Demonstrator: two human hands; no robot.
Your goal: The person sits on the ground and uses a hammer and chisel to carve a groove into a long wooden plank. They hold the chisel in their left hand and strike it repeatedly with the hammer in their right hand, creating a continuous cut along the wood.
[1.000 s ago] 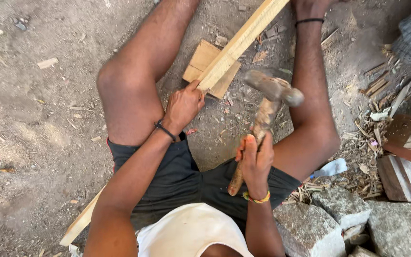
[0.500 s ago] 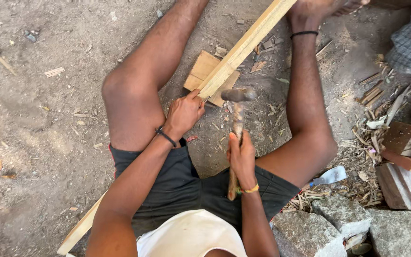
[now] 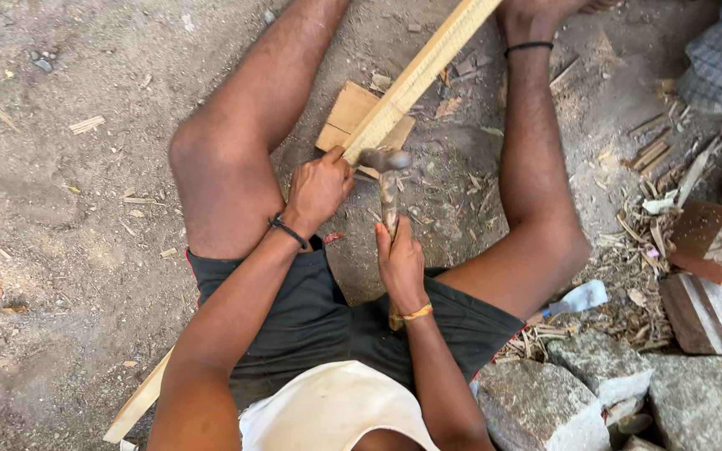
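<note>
Striking step in hand. My left hand (image 3: 317, 189) is closed on the long wooden strip (image 3: 415, 77), pinning it to the wooden block (image 3: 346, 114) between my legs. My right hand (image 3: 400, 263) is wrapped tight round the hammer (image 3: 387, 179), head at twelve o'clock, touching the strip. The strip's long axis runs seven to one o'clock. I judge the next blow needs steady aim clear of my thumb.

Sunlit dirt ground (image 3: 60, 209), grey stones (image 3: 603, 367)
</note>
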